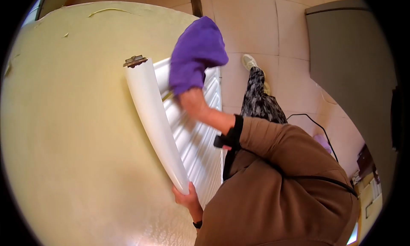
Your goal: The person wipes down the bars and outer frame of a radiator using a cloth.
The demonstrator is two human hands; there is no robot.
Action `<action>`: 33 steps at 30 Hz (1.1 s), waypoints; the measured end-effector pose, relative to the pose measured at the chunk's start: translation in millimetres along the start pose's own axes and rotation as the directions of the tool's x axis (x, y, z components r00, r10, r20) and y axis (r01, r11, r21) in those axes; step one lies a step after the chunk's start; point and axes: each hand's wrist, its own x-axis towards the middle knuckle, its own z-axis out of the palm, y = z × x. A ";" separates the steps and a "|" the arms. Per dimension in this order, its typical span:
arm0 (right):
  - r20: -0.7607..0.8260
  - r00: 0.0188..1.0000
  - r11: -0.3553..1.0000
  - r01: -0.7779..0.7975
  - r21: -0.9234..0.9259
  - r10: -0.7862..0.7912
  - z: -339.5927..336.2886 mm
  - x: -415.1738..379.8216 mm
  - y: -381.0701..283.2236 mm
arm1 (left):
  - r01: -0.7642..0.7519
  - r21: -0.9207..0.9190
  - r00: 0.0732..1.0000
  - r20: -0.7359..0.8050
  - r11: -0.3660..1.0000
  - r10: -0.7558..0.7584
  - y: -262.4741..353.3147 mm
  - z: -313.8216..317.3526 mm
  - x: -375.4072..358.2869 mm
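A white ribbed radiator [156, 120] stands beside the pale yellowish wall, with a rusty, dark metal fitting [136, 61] at one end of its thick rounded edge. My left hand [187, 198] is wrapped round the near end of that edge, thumb on one side and fingers on the other. Over the ribs, my right hand [191, 101] is with a bunched purple cloth [197, 54]. The cloth covers most of its fingers and hangs past the radiator's far part. Slight blur softens the right wrist.
Peeling flakes mark the wall [77, 130] on the left. Tiled floor [294, 75] lies beyond the radiator, where my shoe [249, 61] and patterned trouser leg show. A grey cabinet-like unit [350, 49] stands right, with a black cord [318, 124] below it.
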 end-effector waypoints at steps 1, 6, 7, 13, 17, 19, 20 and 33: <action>-0.041 0.994 0.991 -0.105 -0.084 0.102 6.2 12.9 18.9 | 0.001 0.012 1.000 0.005 1.000 -0.001 3.5 -4.3 2.6; -0.098 0.953 0.912 -0.304 -0.274 0.288 43.6 65.4 161.0 | 0.046 0.036 0.997 0.053 0.998 -0.048 23.6 -29.8 -2.6; 0.028 0.941 0.894 -0.312 -0.321 0.338 38.2 71.2 178.9 | 0.056 0.054 0.997 0.058 0.997 -0.060 22.7 -33.9 -5.7; 0.263 0.569 0.528 -0.822 0.212 0.779 30.4 87.4 215.8 | 0.080 -0.007 0.996 0.038 0.997 -0.079 35.4 -34.2 3.0; 0.178 0.640 0.591 -0.763 0.261 0.748 26.5 78.0 197.3 | 0.033 0.065 0.998 0.042 0.997 -0.036 41.3 -36.1 4.6; 0.005 0.823 0.821 -0.568 0.065 0.568 12.8 63.8 150.4 | 0.033 0.089 0.999 0.038 0.996 -0.036 40.0 -32.2 3.4; -0.003 0.927 0.917 -0.371 -0.147 0.374 2.2 53.7 124.0 | 0.045 0.080 0.999 0.026 0.996 -0.048 36.2 -29.0 2.7; 0.259 0.962 0.786 -0.228 0.574 0.090 -124.3 -80.3 -73.6 | -0.036 0.028 0.999 -0.024 0.999 0.037 77.6 -24.7 23.1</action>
